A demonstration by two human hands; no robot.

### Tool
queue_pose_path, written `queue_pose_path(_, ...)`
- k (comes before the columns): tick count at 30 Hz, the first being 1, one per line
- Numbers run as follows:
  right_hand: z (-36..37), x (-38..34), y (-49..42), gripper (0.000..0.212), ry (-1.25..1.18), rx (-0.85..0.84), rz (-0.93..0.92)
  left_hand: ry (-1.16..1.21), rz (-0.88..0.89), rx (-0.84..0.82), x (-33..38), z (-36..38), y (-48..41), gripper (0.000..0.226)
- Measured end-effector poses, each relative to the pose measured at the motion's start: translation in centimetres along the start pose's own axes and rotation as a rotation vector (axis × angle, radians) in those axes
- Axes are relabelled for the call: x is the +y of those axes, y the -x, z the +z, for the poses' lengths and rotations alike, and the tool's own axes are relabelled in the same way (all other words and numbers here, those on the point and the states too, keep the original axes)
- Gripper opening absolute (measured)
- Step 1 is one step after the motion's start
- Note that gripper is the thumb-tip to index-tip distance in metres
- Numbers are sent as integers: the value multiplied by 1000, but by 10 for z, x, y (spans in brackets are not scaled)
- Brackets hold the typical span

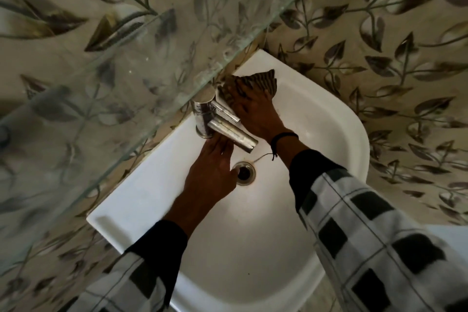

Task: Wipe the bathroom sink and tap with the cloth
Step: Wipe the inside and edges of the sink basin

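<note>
A white bathroom sink [329, 119] juts out from the tiled wall, with a chrome tap [222, 121] at its back edge and a drain [244, 173] in the bowl. My right hand [255, 114] presses a brown striped cloth [263, 81] flat on the sink's back ledge, just right of the tap. My left hand [210, 175] lies in the bowl under the tap's spout with fingers straight, beside the drain. It holds nothing.
A glass shelf [157, 63] runs along the wall above the tap, close over the back ledge. Leaf-patterned tiles [405, 33] cover the wall around the sink. A thin dark thread [263, 157] lies in the bowl near the drain.
</note>
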State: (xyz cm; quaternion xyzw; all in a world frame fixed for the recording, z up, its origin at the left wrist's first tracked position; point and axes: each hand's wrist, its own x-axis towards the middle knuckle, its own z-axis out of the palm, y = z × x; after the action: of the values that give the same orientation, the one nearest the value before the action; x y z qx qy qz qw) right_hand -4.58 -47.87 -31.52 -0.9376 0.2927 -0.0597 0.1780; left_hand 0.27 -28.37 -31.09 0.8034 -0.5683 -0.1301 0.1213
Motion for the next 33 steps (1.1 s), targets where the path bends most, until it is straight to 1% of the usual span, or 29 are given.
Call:
queue_pose_path(2,0,4,8,62,-7,-41,-56,32,22,-20,-2,-6,2,74)
queue_pose_path(3,-3,6,12,60,-4,-54,-86,38,29,-1,-2,-10,5,72)
queue_pose_path(6,-5,18,6,64,104,-58,-166,-23,36,159,4,-21,19,65)
queue_pose_path(8,-6,20,-9,68,168,-49,-132,-105,31,223,7,-23,29,65)
queue_pose_path(9,-8,16,-14,70,164,-40,-81,-148,19,248,7,-24,32,65)
queue_pose_path(11,-5,3,-11,69,99,-29,6,-185,-41,281,2,-24,39,62)
queue_pose_path(12,-2,-3,-3,67,73,-25,-9,-186,-77,291,-1,-24,41,61)
queue_pose_path(15,5,-5,19,64,85,-51,-145,-187,-134,250,-9,-22,46,59)
queue_pose_path(16,3,-2,17,65,94,-51,-141,-189,-134,235,-12,-21,47,59)
queue_pose_path(19,-1,1,1,74,70,-11,-49,-194,-140,192,-21,-18,48,55)
queue_pose_path(21,1,-6,0,75,59,6,-12,-191,-148,199,-25,-16,49,52)
queue_pose_path(24,3,-3,4,70,68,-21,-43,-197,-142,220,-25,-15,51,53)
queue_pose_path(26,1,5,2,72,106,-11,-93,-193,-129,230,-25,-14,51,53)
queue_pose_path(30,4,-6,1,72,79,24,-9,-191,-110,231,-29,-12,51,52)
queue_pose_path(31,8,-10,6,70,76,29,-37,-183,-110,230,-30,-12,51,52)
queue_pose_path(33,12,-6,16,64,107,22,-180,-176,-104,229,-32,-12,51,52)
